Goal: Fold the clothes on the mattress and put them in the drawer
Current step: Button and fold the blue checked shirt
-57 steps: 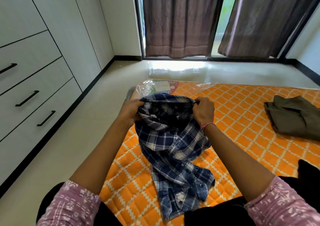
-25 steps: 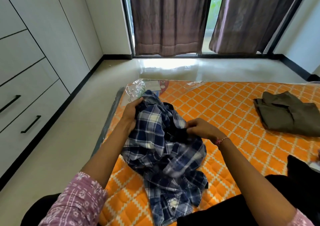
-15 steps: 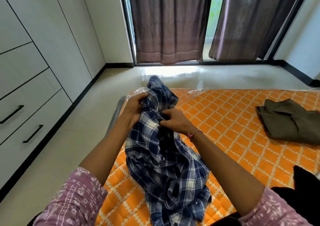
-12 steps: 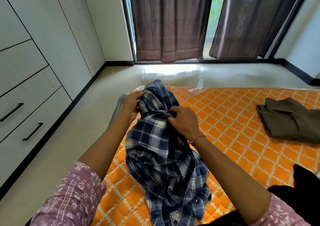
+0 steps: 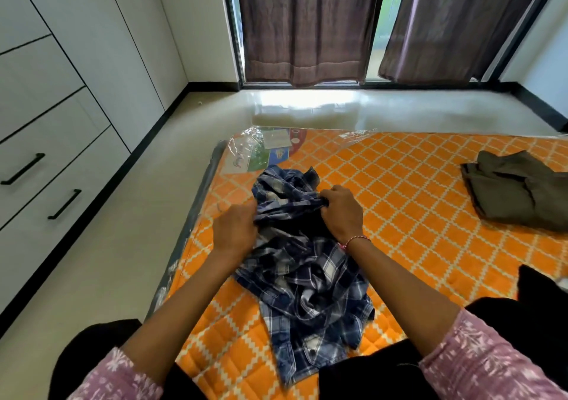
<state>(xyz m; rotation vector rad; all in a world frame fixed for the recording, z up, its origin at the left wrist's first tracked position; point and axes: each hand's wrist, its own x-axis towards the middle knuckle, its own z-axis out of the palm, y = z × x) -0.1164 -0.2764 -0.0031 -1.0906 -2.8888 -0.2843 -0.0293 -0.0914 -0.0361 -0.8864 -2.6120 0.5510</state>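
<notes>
A: Blue plaid shirt [image 5: 302,280], crumpled, lay on the orange mattress [image 5: 415,203]. Hands?
B: Right hand [image 5: 341,212] pinched a bunched edge; left hand [image 5: 235,230] gripped the fabric beside it, likely to shake it flat.
A: Drawers [image 5: 58,190]?
B: Closed, left of mattress.

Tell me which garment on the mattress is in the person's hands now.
The blue plaid shirt, crumpled near the mattress corner: the left hand and right hand both grip it. The olive-brown garment lies apart, untouched.
</notes>
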